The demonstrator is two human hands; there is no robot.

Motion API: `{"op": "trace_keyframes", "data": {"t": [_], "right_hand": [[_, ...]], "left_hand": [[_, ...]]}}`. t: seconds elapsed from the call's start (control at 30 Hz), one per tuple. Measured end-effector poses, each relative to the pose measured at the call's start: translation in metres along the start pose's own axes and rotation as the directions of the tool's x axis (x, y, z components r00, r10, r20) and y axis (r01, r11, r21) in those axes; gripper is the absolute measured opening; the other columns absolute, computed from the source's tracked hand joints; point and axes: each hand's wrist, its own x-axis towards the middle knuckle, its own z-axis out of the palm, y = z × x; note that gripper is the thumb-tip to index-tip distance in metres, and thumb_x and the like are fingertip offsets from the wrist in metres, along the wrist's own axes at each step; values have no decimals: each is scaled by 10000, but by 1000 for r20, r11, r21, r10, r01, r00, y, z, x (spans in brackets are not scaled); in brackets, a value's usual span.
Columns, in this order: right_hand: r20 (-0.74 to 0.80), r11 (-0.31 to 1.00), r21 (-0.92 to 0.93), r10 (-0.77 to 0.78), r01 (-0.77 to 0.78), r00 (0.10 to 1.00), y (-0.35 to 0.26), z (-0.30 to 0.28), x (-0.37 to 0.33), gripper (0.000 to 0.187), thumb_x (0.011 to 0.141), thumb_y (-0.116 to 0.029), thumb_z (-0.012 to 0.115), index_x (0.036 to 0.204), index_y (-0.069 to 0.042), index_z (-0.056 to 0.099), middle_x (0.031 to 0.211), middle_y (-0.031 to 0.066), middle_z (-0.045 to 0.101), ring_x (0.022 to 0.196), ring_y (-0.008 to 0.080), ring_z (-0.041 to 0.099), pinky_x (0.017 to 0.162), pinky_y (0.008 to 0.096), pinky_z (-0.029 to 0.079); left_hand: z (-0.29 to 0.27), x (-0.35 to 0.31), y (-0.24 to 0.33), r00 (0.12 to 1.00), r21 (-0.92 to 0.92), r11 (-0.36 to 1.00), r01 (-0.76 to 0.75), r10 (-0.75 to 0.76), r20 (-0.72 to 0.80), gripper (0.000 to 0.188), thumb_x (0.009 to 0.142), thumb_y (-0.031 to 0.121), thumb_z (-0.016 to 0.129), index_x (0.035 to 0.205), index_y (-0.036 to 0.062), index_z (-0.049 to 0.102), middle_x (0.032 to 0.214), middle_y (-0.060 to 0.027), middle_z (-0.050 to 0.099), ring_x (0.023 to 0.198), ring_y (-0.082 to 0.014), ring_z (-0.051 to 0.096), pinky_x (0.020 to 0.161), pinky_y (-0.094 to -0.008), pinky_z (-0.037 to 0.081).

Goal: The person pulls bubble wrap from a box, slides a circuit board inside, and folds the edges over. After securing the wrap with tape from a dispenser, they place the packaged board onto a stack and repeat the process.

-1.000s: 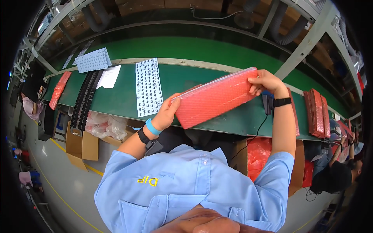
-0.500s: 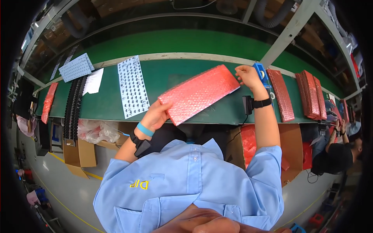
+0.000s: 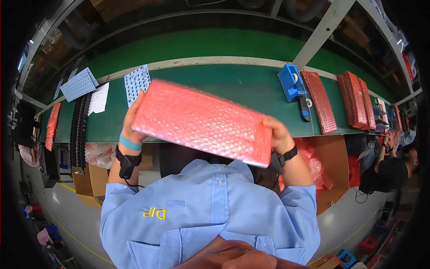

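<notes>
A flat pink bubble-wrap packet (image 3: 201, 123) is held up over the near edge of the green bench, its left end higher than its right. My left hand (image 3: 131, 122) grips the left end, with the fingers partly hidden behind it. At the opposite end my right hand (image 3: 278, 134) is closed round the edge, slightly blurred. Beyond my left hand lies a white panel (image 3: 137, 80) with rows of dark shapes, partly covered by the packet. A blue tape dispenser (image 3: 290, 84) stands past my right hand, with a small black-and-blue item (image 3: 305, 109) beside it.
More pink bubble-wrap packets (image 3: 319, 102) lie at right, some stacked (image 3: 354, 99). Leftward are black slotted strips (image 3: 79, 127), white paper (image 3: 98, 98), light-blue dotted sheets (image 3: 79, 86) and a narrow pink packet (image 3: 53, 125). Cardboard boxes (image 3: 333, 157) stand below the bench. Another person (image 3: 384, 175) is at right.
My right hand has come down from beside the tape dispenser and taken hold of the packet's right end. The packet has turned clockwise and moved nearer, and my left hand has shifted left and up.
</notes>
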Motion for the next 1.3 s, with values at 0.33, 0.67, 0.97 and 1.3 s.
{"op": "trace_keyframes", "data": {"t": [0.33,0.67,0.97,1.3], "right_hand": [[-202,883,-238,-453,405,868,64,97,-1,537,924,-132,584,1389,22,363,1295,176,550,1117,243,599,925,362,505],[-272,679,-732,-214,-58,938,41,78,-18,242,916,-169,640,1124,-47,622,838,20,688,689,75,629,573,182,465],[-189,1,-904,-897,-428,398,-135,-60,-23,247,905,-258,661,969,-21,687,848,43,665,797,88,586,678,250,474],[-749,770,-615,-502,-169,433,-148,-47,-17,314,886,-302,674,933,8,657,815,49,620,826,177,618,752,358,544]], "left_hand": [[83,11,-125,983,202,976,-87,52,174,687,936,439,555,1424,9,331,1359,-153,504,1232,-228,516,1050,-387,401],[33,61,-63,934,473,852,223,-326,147,637,845,69,681,1398,-23,380,1240,-117,588,1107,-177,596,981,-312,453],[15,58,-47,910,518,825,227,-369,189,594,851,132,684,1362,-37,434,1253,-112,589,1090,-172,601,969,-300,454],[41,27,-54,794,805,-585,-101,440,420,402,824,161,689,1195,30,606,1215,-148,595,1116,-293,560,953,-367,431]]}}
